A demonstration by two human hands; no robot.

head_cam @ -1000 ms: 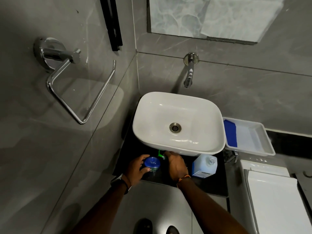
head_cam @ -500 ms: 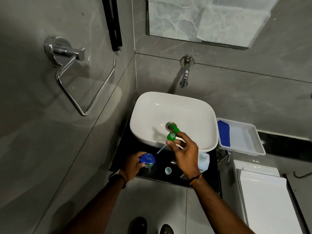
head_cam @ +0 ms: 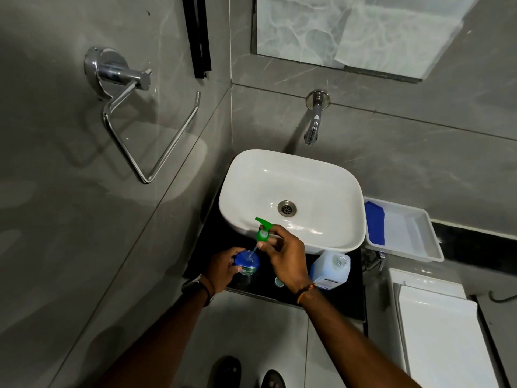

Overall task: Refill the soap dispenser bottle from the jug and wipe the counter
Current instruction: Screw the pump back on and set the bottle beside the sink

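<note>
The blue soap dispenser bottle (head_cam: 247, 264) stands on the black counter (head_cam: 335, 301) in front of the white basin (head_cam: 291, 197). My left hand (head_cam: 223, 268) grips the bottle from the left. My right hand (head_cam: 282, 253) pinches the green pump head (head_cam: 263, 230) above the bottle, with its thin tube slanting down into the bottle's mouth. A clear jug (head_cam: 330, 268) with its neck uncapped stands on the counter to the right of my right hand. A small pale cap (head_cam: 278, 282) lies on the counter beneath my right wrist.
A white tray (head_cam: 414, 231) holding a blue cloth (head_cam: 375, 226) sits right of the basin. A wall tap (head_cam: 314, 124) juts out above the basin. A chrome holder (head_cam: 134, 113) is on the left wall. A white toilet lid (head_cam: 442, 337) is at lower right.
My right hand lifted the green pump out from beside the basin, raised it over the basin, then brought it down left so its tube now enters the bottle. The left hand stayed on the bottle.
</note>
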